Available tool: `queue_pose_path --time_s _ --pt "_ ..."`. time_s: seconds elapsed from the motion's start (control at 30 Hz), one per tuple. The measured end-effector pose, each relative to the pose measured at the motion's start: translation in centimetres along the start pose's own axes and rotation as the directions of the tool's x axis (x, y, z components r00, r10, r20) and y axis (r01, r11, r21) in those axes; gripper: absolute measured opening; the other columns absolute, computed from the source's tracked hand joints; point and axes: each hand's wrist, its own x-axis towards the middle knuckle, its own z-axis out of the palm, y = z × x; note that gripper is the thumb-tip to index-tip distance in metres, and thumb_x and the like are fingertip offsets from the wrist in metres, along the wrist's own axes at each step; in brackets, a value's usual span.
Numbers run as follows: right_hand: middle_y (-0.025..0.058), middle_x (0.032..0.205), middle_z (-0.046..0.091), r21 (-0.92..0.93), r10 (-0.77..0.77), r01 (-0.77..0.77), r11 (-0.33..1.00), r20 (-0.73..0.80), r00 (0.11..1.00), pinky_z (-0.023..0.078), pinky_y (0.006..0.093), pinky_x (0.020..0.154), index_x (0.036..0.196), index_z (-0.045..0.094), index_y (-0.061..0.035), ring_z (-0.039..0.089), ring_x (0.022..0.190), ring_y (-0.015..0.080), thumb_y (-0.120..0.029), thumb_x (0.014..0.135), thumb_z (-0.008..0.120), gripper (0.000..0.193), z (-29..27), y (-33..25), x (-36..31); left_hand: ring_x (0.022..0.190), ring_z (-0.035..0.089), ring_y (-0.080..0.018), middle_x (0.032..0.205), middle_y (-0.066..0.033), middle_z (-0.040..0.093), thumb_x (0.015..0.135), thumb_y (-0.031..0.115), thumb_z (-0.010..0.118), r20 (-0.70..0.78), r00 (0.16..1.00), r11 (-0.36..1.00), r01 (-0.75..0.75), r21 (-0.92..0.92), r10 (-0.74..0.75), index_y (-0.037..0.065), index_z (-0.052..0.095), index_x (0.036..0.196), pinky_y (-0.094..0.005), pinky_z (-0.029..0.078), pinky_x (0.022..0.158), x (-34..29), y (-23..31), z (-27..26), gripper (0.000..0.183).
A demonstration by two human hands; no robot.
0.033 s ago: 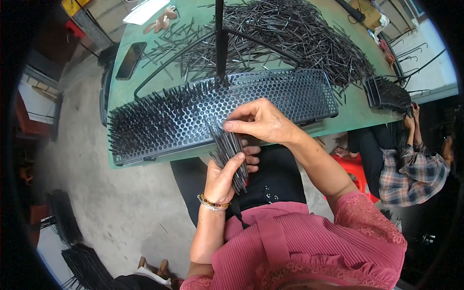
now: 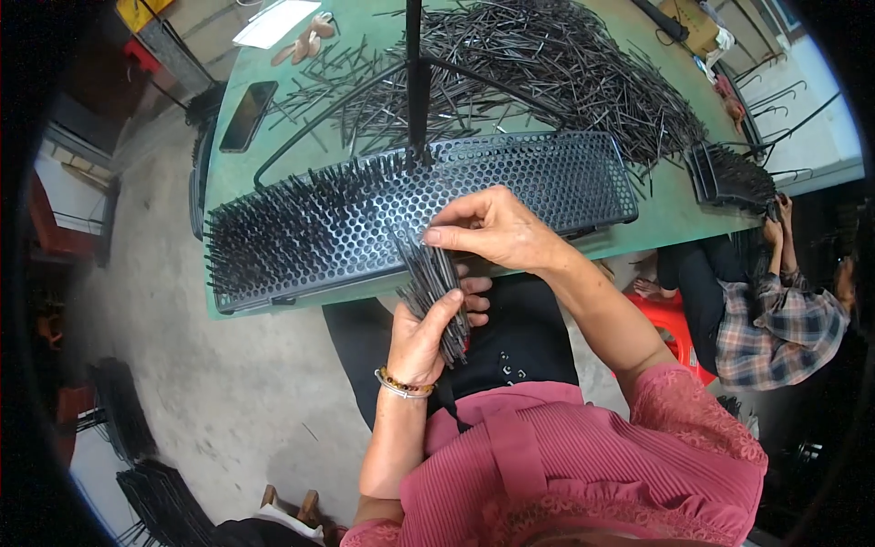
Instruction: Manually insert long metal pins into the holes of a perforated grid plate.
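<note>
My left hand (image 2: 422, 337) is wrapped round a bundle of thin black sticks (image 2: 428, 278), which slants up toward the table's near edge. At the bundle's upper end, my right hand (image 2: 497, 230) pinches thumb and forefinger together on what looks like one stick, mostly hidden by the fingertips. Just beyond both hands lies a long dark panel full of round holes (image 2: 538, 173). Black sticks stand upright in the holes (image 2: 264, 237) over its left part and along part of the far edge, while the middle and right show bare holes.
A large heap of loose black sticks (image 2: 547, 73) covers the far side of the green table (image 2: 232, 173). A black metal stand (image 2: 416, 100) rises behind the panel. A phone (image 2: 248, 117) lies at left. Another person (image 2: 775, 319) works at right by a stick-filled panel (image 2: 734, 178).
</note>
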Motion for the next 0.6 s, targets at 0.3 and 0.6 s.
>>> queue_pose_path --time_s 0.3,0.6 --pt "-0.0003 0.079 0.064 0.087 -0.188 0.206 0.975 -0.178 0.966 0.042 0.0188 0.059 0.091 0.066 0.0000 0.050 0.065 0.0041 -0.020 0.087 0.063 0.020 -1.1 -1.0 1.2 0.080 0.063 -0.0156 0.099 -0.0143 0.064 0.091 0.018 0.057 -0.102 0.995 0.999 0.028 0.036 -0.025 -0.002 0.052 0.116 -0.0271 0.055 0.066 0.2 -1.1 -0.7 0.032" --pt "0.0048 0.084 0.068 0.061 -0.433 0.520 0.852 -0.478 0.765 0.047 0.0195 0.067 0.096 0.065 0.0026 0.061 0.077 0.0073 -0.013 0.086 0.065 0.019 -0.3 -1.3 6.4 0.078 0.062 -0.0156 0.099 -0.0157 0.064 0.092 0.018 0.056 -0.129 0.991 0.998 0.051 0.023 -0.048 -0.003 0.051 0.117 -0.0272 0.054 0.065 0.1 -1.1 -0.5 0.033"
